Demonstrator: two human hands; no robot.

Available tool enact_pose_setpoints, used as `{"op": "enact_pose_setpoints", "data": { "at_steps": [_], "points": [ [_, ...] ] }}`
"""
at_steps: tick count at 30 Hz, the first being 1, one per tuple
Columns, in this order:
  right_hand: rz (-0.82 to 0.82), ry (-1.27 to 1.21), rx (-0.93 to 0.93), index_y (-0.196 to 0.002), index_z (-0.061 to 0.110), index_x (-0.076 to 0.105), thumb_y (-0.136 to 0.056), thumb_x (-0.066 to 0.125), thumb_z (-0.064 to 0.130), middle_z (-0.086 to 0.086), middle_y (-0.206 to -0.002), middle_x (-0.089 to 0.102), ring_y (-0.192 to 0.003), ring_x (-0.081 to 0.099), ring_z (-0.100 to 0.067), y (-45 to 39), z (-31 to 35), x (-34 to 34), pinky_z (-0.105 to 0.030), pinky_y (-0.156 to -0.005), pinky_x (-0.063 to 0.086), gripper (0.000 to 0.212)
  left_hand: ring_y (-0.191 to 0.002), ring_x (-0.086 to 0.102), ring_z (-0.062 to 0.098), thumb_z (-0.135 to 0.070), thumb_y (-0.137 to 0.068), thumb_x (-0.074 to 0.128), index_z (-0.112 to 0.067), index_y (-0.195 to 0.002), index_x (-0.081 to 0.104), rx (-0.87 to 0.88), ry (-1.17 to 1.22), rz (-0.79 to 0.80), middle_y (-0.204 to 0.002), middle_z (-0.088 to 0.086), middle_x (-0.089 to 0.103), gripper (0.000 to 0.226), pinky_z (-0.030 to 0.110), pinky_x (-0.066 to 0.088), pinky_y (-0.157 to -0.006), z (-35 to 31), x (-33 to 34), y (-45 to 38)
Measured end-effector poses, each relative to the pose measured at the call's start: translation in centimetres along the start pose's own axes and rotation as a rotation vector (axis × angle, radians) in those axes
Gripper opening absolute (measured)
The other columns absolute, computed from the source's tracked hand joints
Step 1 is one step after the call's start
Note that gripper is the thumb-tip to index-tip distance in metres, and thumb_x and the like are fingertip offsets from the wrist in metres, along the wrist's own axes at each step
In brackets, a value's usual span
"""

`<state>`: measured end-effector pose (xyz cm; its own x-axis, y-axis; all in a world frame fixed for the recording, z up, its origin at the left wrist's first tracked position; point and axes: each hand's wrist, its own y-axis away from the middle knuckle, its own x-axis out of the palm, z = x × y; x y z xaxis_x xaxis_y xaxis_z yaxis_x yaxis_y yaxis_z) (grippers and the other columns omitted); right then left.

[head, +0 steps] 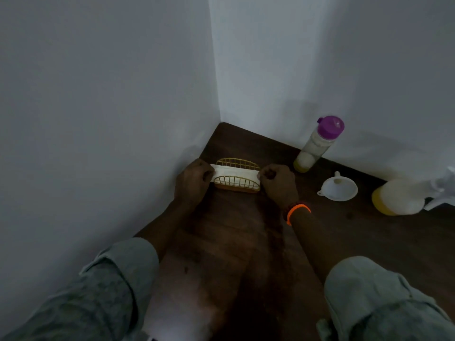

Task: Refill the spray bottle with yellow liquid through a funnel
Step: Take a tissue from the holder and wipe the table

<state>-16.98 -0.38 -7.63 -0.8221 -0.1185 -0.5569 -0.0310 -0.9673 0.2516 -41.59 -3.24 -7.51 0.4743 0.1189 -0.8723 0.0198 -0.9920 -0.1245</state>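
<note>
Both hands pinch the ends of a white napkin stack standing in a yellow wire holder on the dark wooden table: left hand at its left end, right hand at its right. Well to the right lies the white funnel, mouth up. Behind it stands a purple-capped bottle. The spray bottle with yellow liquid at its base lies near the table's right edge.

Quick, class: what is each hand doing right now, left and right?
Left hand: fingers curled, pinching the left end of the white napkins in the yellow wire holder.
Right hand: fingers curled, pinching the right end of the napkins.
</note>
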Motion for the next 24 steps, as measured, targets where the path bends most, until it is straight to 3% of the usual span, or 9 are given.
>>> {"op": "enact_pose_setpoints", "data": {
  "at_steps": [3, 6, 11, 15, 18, 20, 24],
  "points": [
    [-0.004, 0.008, -0.038, -0.089, 0.016, 0.072, -0.089, 0.068, 0.017, -0.005, -0.105, 0.069, -0.098, 0.064, -0.015, 0.3, 0.2, -0.1, -0.031, -0.083, 0.056, 0.004, -0.092, 0.068, 0.024, -0.016, -0.092, 0.068, -0.009, -0.098, 0.076, 0.016, -0.003, -0.012, -0.105, 0.007, 0.073, 0.013, 0.030, 0.053, -0.078, 0.1, -0.3, 0.2],
    [-0.004, -0.018, -0.063, -0.091, 0.016, 0.071, -0.089, 0.068, 0.017, -0.002, -0.103, 0.070, -0.096, 0.066, -0.014, 0.8, 0.3, -0.5, -0.034, -0.083, 0.059, 0.003, -0.093, 0.069, 0.025, -0.016, -0.092, 0.067, -0.010, -0.101, 0.075, 0.049, 0.009, -0.023, -0.106, 0.008, 0.074, 0.014, 0.035, 0.055, -0.081, 0.1, -0.9, 0.5],
    [-0.047, -0.091, -0.086, -0.094, 0.019, 0.072, -0.089, 0.069, 0.019, 0.003, -0.100, 0.072, -0.096, 0.067, -0.008, 2.0, 0.7, -1.3, -0.025, -0.081, 0.057, 0.006, -0.090, 0.068, 0.023, -0.018, -0.092, 0.068, -0.011, -0.103, 0.074, 0.093, 0.035, -0.069, -0.102, 0.008, 0.074, 0.014, 0.030, 0.052, -0.076, -0.7, -2.3, 0.9],
    [-0.104, -0.156, -0.145, -0.090, 0.017, 0.074, -0.087, 0.068, 0.015, 0.006, -0.094, 0.074, -0.091, 0.068, -0.004, 3.0, 1.8, -2.7, -0.026, -0.082, 0.057, 0.006, -0.085, 0.068, 0.021, -0.019, -0.091, 0.070, -0.012, -0.100, 0.073, 0.098, 0.102, -0.102, -0.097, 0.008, 0.074, 0.011, 0.028, 0.052, -0.072, -2.1, -4.2, 1.1],
    [-0.109, -0.248, -0.139, -0.082, 0.019, 0.074, -0.087, 0.068, 0.012, 0.004, -0.085, 0.074, -0.081, 0.069, -0.006, 4.2, 3.2, -4.5, -0.022, -0.071, 0.056, 0.010, -0.084, 0.070, 0.016, -0.021, -0.091, 0.070, -0.013, -0.099, 0.072, 0.081, 0.225, -0.124, -0.097, 0.004, 0.075, 0.011, 0.028, 0.057, -0.070, -3.1, -5.9, 1.6],
    [-0.107, -0.312, -0.137, -0.082, 0.020, 0.075, -0.087, 0.069, 0.012, 0.001, -0.084, 0.074, -0.080, 0.070, -0.011, 5.4, 4.2, -5.9, -0.022, -0.067, 0.056, 0.011, -0.087, 0.069, 0.012, -0.020, -0.092, 0.070, -0.016, -0.101, 0.072, 0.055, 0.313, -0.131, -0.098, -0.002, 0.075, 0.011, 0.021, 0.056, -0.070, -3.9, -6.8, 2.1],
    [-0.097, -0.532, -0.092, -0.089, 0.005, 0.076, -0.087, 0.071, 0.005, -0.009, -0.088, 0.076, -0.081, 0.072, -0.018, 8.7, 5.6, -8.3, -0.029, -0.068, 0.062, 0.006, -0.094, 0.067, 0.006, -0.008, -0.090, 0.069, -0.014, -0.103, 0.072, 0.034, 0.435, -0.144, -0.102, -0.003, 0.074, 0.014, 0.003, 0.047, -0.074, -6.2, -7.9, 4.6]
  ]
}}
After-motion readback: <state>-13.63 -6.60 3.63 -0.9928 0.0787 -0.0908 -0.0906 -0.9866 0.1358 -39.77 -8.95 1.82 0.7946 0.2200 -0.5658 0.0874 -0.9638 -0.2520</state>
